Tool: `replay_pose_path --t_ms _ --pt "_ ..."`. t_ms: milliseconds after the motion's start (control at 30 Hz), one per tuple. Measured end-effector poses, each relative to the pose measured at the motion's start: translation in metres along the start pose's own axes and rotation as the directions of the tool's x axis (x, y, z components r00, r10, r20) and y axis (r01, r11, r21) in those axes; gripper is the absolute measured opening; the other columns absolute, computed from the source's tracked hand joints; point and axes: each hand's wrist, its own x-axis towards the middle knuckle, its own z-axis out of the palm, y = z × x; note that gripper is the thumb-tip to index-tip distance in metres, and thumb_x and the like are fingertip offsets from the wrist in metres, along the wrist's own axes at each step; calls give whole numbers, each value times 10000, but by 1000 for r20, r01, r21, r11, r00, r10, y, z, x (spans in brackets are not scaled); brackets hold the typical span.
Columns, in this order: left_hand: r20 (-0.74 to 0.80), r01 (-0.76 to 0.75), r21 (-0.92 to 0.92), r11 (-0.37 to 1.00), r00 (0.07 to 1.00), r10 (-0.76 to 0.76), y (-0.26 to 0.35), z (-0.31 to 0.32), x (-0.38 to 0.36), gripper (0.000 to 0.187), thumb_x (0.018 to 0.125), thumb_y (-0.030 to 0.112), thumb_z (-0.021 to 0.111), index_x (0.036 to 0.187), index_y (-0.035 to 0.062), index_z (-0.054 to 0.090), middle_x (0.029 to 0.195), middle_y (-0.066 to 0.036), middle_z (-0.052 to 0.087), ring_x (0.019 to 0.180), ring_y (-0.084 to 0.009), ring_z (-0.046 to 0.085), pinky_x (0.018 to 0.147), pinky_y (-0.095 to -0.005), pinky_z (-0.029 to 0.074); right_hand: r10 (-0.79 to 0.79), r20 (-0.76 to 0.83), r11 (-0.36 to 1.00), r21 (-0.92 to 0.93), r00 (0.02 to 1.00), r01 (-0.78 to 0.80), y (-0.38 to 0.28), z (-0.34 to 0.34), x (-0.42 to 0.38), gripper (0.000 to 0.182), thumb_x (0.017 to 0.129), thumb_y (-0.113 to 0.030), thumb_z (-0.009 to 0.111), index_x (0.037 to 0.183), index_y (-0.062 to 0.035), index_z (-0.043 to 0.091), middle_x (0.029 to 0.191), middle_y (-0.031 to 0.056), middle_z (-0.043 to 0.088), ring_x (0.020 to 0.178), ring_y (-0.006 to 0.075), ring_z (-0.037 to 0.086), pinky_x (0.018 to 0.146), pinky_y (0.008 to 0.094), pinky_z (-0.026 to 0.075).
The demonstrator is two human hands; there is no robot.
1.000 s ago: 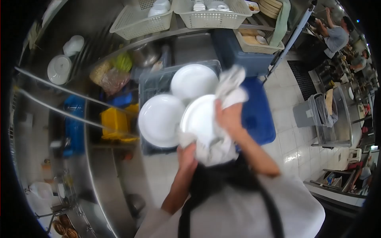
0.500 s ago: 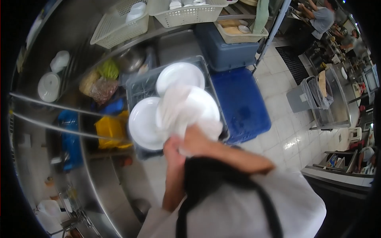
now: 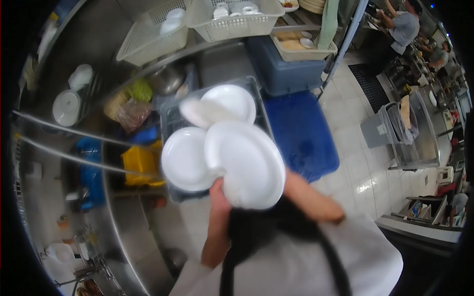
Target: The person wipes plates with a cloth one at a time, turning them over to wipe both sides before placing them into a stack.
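Observation:
A white oval plate [image 3: 254,163] is tilted up in front of my apron, over the grey tub. My left hand [image 3: 219,194] is closed on its near left edge, with a bit of white cloth [image 3: 232,190] by the thumb. My right hand [image 3: 292,181] is at the plate's right side, its fingers hidden behind the plate. A blurred white cloth-like shape [image 3: 200,113] shows beyond the plate's far left edge. Two stacks of white plates rest on the tub [image 3: 170,196]: one at the left [image 3: 185,160], one at the back [image 3: 234,101].
A blue lid or bin [image 3: 306,138] stands right of the tub, with a grey-blue bin [image 3: 289,69] behind. White baskets [image 3: 237,27] hold crockery on the shelf. A yellow container [image 3: 140,165] is at left. A person in grey [image 3: 405,29] works far right.
The plate has come up and towards me, tilting, and now covers my right hand. The cloth, earlier bunched over the plates in my hands, now shows mostly beyond and beside the plate.

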Motion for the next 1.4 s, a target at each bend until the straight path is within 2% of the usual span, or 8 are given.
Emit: replay_pose_path --t_ms 100,400,667,867,1000,1100,1167,1400 --pt "79 -259 354 899 966 248 14 -2 -3 429 894 144 528 1289 -16 476 1254 -160 557 1164 -305 548 1018 -451 442 207 143 976 33 968 -214 6 -18 -62 574 1014 -446 338 1475 -108 283 1469 78 385 1330 224 401 1099 399 338" --pt "-105 25 255 967 994 3 -16 19 10 489 923 234 606 1328 -2 466 1215 -115 589 1041 -219 600 863 -352 508 182 -59 974 -124 981 -188 -42 9 8 677 965 -534 432 1397 -14 397 1327 130 534 1187 216 537 973 343 467" --pt "-173 -174 564 807 931 321 27 60 -8 449 928 224 563 1288 -34 489 1144 -135 619 1025 -218 608 864 -338 508 -121 212 966 -199 970 164 -68 24 -72 663 1011 -503 269 1475 -30 246 1494 106 344 1394 226 298 1149 400 213" --pt "-118 -87 463 882 980 159 11 22 20 420 921 225 587 1251 -28 531 1130 -116 628 1001 -201 614 862 -322 504 71 -341 943 -284 937 -175 -51 52 5 610 977 -519 391 1333 -34 490 1217 123 613 1068 258 616 876 382 524" --pt "-104 -215 464 859 950 293 49 24 10 352 922 169 577 1199 -47 558 1086 -123 640 937 -217 648 824 -334 537 253 -27 967 35 967 -252 -14 -6 3 641 938 -554 457 1300 -30 521 1211 103 620 1066 257 612 902 375 508" --pt "-218 -231 559 796 885 411 67 32 -5 379 926 183 580 1198 -78 540 1106 -151 634 918 -238 661 803 -343 551 144 62 990 -16 988 -143 -41 20 -34 558 922 -444 557 1261 -2 545 1187 119 630 1053 233 613 896 354 498" --pt "-379 -20 583 812 878 293 65 56 -9 401 920 171 591 1234 -68 518 1159 -145 617 955 -236 652 827 -345 544 -101 12 416 -908 995 53 -45 20 -34 476 904 -305 609 1244 22 549 1148 145 642 1048 212 613 895 337 485" --pt "-111 -34 325 945 991 74 6 19 -6 476 912 229 623 1281 -47 505 1193 -109 604 1066 -204 590 893 -324 489 -494 -345 676 -730 798 102 -47 -53 28 338 813 -115 610 1078 94 613 929 178 688 765 222 678 695 319 540"
